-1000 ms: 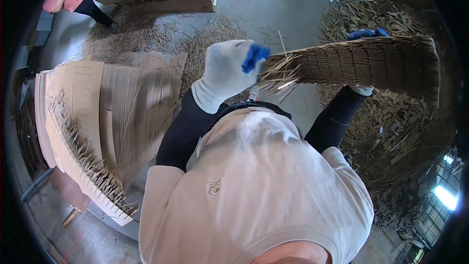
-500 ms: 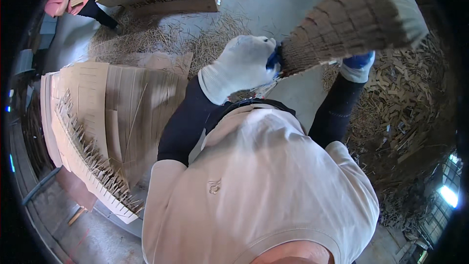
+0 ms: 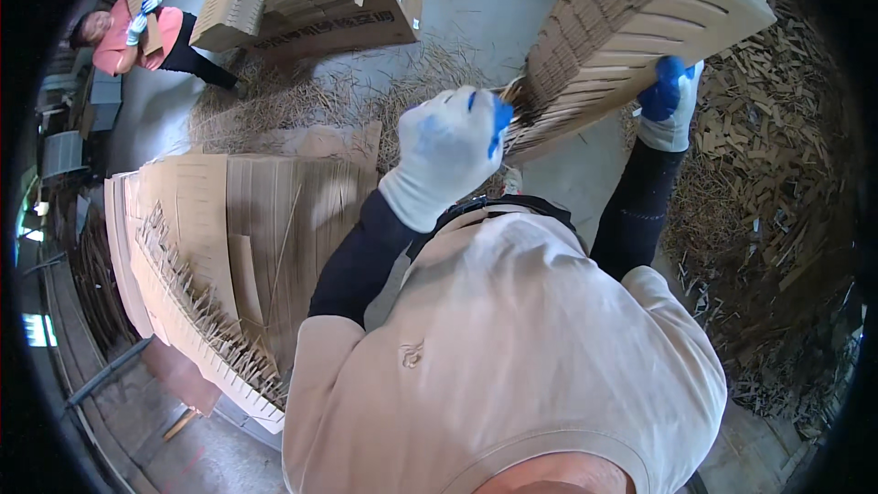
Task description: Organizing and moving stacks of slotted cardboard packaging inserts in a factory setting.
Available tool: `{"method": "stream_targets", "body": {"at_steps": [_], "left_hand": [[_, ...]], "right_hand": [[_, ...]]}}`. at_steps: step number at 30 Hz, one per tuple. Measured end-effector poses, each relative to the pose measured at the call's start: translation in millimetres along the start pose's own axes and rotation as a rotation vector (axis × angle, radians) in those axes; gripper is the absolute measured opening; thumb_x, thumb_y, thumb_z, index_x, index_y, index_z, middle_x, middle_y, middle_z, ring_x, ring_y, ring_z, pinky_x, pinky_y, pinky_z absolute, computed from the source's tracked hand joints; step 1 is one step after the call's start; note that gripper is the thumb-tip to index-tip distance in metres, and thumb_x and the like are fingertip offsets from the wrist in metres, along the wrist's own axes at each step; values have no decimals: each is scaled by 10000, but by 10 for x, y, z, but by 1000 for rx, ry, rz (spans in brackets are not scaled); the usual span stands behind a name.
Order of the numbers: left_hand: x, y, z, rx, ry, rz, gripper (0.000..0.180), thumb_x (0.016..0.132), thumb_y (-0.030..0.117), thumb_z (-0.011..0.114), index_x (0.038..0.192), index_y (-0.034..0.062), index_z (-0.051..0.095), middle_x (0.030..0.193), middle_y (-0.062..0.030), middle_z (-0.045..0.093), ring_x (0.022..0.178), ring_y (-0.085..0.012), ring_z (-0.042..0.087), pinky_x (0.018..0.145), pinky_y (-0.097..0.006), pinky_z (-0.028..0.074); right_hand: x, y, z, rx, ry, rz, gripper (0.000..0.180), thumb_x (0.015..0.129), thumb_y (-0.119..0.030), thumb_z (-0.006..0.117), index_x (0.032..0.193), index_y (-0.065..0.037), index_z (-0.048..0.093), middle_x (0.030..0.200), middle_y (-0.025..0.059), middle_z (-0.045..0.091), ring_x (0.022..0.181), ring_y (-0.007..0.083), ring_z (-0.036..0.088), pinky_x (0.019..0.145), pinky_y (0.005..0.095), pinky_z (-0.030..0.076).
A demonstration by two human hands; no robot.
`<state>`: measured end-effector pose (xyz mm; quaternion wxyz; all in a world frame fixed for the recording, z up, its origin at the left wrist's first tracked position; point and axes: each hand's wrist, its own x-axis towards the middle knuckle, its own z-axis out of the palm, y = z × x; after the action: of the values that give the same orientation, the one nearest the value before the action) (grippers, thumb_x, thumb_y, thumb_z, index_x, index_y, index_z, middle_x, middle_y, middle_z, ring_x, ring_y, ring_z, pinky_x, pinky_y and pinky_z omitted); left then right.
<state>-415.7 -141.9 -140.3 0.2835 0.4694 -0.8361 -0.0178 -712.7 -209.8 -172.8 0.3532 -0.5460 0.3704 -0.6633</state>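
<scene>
Left hand [image 3: 445, 151] gripped the slotted cardboard stack [image 3: 631, 23] at its frayed lower end; right hand [image 3: 670, 102] clasped its underside, stack raised chest-high. Recommended: firm support while pulling waste strips [image 3: 515, 101] free

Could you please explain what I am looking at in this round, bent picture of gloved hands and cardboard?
The picture comes from a fisheye camera worn on a person's head, looking down, so straight edges curve near the rim. The pale shirt at the bottom is the wearer's own. Both hands wear white gloves with blue fingertips: the left hand and the right hand grip a raised stack of slotted cardboard sheets. To the wearer's left lies another pile of cardboard sheets with frayed strips along its edge. Cardboard scraps cover the floor on the right. A second person works at the upper left beside a cardboard box.
</scene>
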Motion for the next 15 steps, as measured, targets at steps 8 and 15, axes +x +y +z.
{"method": "stream_targets", "body": {"at_steps": [8,15], "left_hand": [[-340,-390,-282,202,-234,-212,439,752,249,747,1114,59,590,1039,-129,629,969,-313,618,796,-411,502],[-6,55,-159,-29,-182,-31,524,783,376,703,1129,0,589,1082,-193,618,1057,-347,587,866,-434,499]], "right_hand": [[59,-37,-125,121,-86,-86,555,859,-260,653,1304,18,474,1218,107,586,1091,227,594,950,358,475],[75,-93,175,67,-97,-6,495,810,-152,586,1261,36,505,1178,109,601,1058,218,602,931,341,477]]}}
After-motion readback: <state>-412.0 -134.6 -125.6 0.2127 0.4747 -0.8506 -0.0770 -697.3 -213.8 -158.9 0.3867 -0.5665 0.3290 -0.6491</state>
